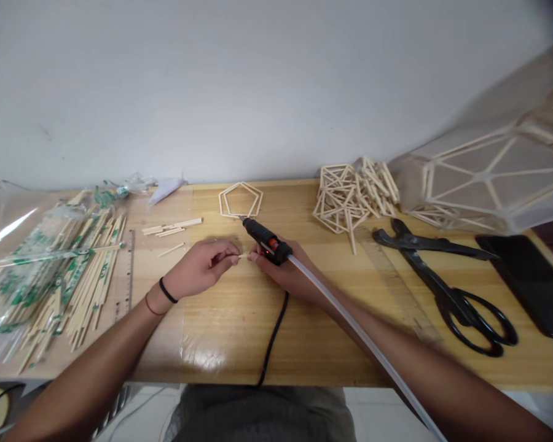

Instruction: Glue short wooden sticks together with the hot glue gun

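My left hand (207, 264) is closed in a pinch on a short, thin wooden stick (244, 256), most of it hidden by fingers. Wrapped around a black hot glue gun (260, 236), my right hand (288, 270) also has its fingertips at the stick's other end. The gun's nozzle points away and left, and a long translucent glue stick (359, 335) runs out of its back. Just beyond the nozzle lies a pentagon frame of wooden sticks (231, 189); whether the tip touches it I cannot tell.
Cut sticks (172, 227) lie left of the pentagon. Wrapped chopsticks (83, 270) fill the left side beside a clear ruler (129, 270). To the right are a stack of stick frames (343, 196), black shears (447, 288), a phone (528, 282) and a bagged stick structure (483, 175). The gun's cord (274, 337) crosses the front edge.
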`<state>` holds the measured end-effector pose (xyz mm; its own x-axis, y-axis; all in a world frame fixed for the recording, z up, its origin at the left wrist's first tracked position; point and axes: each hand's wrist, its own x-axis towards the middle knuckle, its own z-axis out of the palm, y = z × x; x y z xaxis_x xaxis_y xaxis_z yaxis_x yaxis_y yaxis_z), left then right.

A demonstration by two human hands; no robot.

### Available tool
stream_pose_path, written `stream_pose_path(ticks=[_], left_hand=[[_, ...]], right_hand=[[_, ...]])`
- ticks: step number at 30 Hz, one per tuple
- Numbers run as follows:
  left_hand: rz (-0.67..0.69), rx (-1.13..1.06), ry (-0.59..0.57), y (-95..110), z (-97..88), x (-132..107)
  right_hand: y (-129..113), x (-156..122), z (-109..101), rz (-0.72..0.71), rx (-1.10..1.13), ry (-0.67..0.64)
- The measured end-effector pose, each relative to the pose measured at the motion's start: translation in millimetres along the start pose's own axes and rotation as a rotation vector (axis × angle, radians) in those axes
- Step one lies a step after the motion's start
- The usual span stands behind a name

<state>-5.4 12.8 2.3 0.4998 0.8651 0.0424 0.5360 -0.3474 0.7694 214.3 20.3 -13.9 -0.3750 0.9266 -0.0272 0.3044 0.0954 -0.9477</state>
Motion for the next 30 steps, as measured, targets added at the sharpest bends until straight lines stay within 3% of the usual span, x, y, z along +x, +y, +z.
stream_pose_path(ticks=[30], left_hand=[[0.011,0.020,0.006,0.0,-0.1,-0.1]], right_hand=[[0.9,-0.3,0.4,0.002,0.006,0.005]])
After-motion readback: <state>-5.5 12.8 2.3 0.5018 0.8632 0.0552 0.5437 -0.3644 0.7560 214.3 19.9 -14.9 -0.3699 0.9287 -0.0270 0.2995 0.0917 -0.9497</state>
